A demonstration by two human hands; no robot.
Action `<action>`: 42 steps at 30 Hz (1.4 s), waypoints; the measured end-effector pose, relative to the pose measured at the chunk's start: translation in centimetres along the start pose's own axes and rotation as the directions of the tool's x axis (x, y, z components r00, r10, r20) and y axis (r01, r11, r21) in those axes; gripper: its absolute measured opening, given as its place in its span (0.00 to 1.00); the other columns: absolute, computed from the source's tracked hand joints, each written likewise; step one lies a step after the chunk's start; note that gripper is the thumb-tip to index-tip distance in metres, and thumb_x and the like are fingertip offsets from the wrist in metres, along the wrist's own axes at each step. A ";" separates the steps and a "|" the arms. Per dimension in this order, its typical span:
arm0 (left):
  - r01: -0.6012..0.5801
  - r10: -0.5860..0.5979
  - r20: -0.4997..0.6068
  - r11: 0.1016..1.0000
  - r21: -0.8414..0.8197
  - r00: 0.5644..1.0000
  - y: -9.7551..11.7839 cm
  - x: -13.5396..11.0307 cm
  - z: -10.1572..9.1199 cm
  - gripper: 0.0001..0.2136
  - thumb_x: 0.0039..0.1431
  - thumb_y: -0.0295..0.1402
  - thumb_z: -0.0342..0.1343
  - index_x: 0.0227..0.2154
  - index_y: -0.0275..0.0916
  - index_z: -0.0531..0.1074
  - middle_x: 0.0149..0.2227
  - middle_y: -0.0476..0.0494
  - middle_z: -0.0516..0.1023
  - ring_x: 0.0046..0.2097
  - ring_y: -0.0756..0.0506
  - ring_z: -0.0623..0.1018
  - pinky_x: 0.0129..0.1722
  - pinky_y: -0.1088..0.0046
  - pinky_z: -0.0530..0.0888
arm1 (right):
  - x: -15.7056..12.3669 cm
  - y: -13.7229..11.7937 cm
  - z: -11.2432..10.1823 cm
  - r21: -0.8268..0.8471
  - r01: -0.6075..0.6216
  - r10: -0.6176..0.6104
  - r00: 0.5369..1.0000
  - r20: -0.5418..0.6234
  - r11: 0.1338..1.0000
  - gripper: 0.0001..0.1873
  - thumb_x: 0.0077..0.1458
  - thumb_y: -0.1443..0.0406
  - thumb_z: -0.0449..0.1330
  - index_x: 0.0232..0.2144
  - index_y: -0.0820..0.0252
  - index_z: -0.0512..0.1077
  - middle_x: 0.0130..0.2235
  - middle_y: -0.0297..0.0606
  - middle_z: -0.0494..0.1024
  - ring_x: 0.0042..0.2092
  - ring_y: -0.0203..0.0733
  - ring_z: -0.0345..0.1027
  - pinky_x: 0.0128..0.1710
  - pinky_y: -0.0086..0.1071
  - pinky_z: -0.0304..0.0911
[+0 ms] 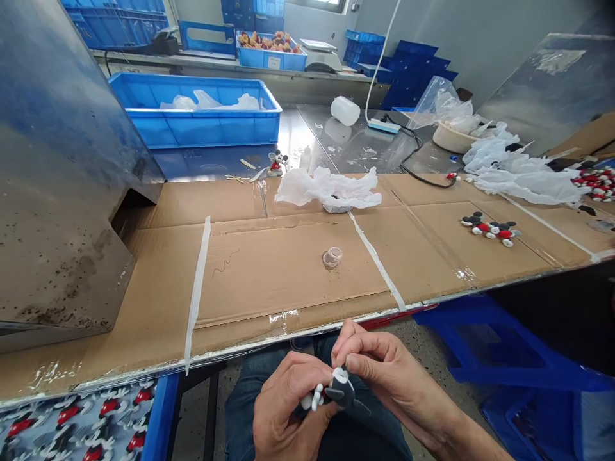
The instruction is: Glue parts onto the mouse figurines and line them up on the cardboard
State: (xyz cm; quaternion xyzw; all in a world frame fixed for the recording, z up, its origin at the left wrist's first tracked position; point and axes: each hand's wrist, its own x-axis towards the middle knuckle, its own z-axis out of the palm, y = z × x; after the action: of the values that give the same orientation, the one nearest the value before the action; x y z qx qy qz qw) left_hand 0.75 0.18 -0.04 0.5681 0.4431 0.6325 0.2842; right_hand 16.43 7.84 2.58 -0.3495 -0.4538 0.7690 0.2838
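Over my lap, in front of the table edge, my left hand point(293, 400) is closed around a small mouse figurine point(341, 388) with a black head, white face and white glove. The figurine lies tilted, its body mostly hidden by my fingers. My right hand point(379, 365) pinches at the figurine's face with thumb and fingertips; whatever is between them is too small to make out. On the cardboard ahead stands a small clear cup point(332, 257). Behind it lies a crumpled white plastic bag point(331, 189) with a dark bit on it.
Cardboard point(283, 269) with tape strips covers the table. Several mouse figurines point(490, 228) lie at right, and one figurine point(276, 163) stands at the back. A blue bin point(206, 131) is behind. A metal housing point(62, 192) blocks the left; a figurine tray point(77, 419) sits below.
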 end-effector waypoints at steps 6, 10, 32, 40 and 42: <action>0.111 -0.115 -0.111 0.993 -0.042 0.987 0.2 -0.7 0.8 0.09 0.57 0.27 0.65 0.40 0.42 0.78 0.32 0.45 0.81 0.34 0.45 0.78 0.34 0.70 0.75 | 0.0 0.0 0.3 -0.009 0.006 -0.007 1.000 -0.027 1.000 0.16 0.54 0.51 0.71 0.26 0.56 0.83 0.33 0.39 0.72 0.38 0.44 0.62 0.41 0.34 0.60; 0.154 -0.159 -0.144 0.987 -0.045 0.977 0.5 -0.6 1.2 0.08 0.58 0.29 0.66 0.40 0.44 0.78 0.32 0.47 0.80 0.34 0.46 0.77 0.34 0.71 0.73 | 0.2 -0.5 0.2 -0.033 0.028 -0.030 0.999 -0.034 0.999 0.15 0.55 0.52 0.71 0.26 0.56 0.83 0.32 0.39 0.73 0.38 0.45 0.63 0.41 0.35 0.61; -0.004 0.004 -0.006 0.998 0.067 1.000 -0.1 -0.6 -0.2 0.16 0.54 0.22 0.66 0.45 0.41 0.77 0.35 0.45 0.82 0.36 0.45 0.81 0.36 0.71 0.79 | -0.7 0.4 1.8 0.094 0.049 -0.036 0.990 -0.134 0.994 0.16 0.58 0.54 0.69 0.26 0.58 0.80 0.32 0.36 0.69 0.37 0.42 0.60 0.39 0.32 0.56; -0.046 0.048 -0.010 0.995 0.090 0.999 -0.1 -1.0 -0.2 0.17 0.52 0.18 0.66 0.44 0.40 0.76 0.34 0.47 0.81 0.36 0.45 0.80 0.39 0.69 0.79 | -1.1 1.1 2.3 0.068 0.110 -0.099 0.984 -0.150 0.992 0.15 0.60 0.54 0.67 0.27 0.56 0.81 0.33 0.36 0.70 0.37 0.41 0.62 0.39 0.31 0.60; -0.058 0.058 0.002 0.992 0.112 0.998 0.0 -1.0 -0.3 0.19 0.52 0.17 0.66 0.45 0.39 0.75 0.35 0.46 0.81 0.37 0.45 0.80 0.38 0.69 0.79 | -1.2 1.4 2.1 0.006 0.151 -0.148 0.978 -0.149 0.989 0.14 0.61 0.54 0.67 0.28 0.55 0.82 0.33 0.36 0.71 0.37 0.41 0.64 0.39 0.31 0.61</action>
State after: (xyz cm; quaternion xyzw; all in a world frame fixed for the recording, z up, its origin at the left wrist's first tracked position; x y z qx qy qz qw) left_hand 0.70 -0.77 -0.46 0.5956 0.4613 0.6149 0.2330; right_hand 15.33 5.27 2.41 -0.3681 -0.4496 0.7214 0.3767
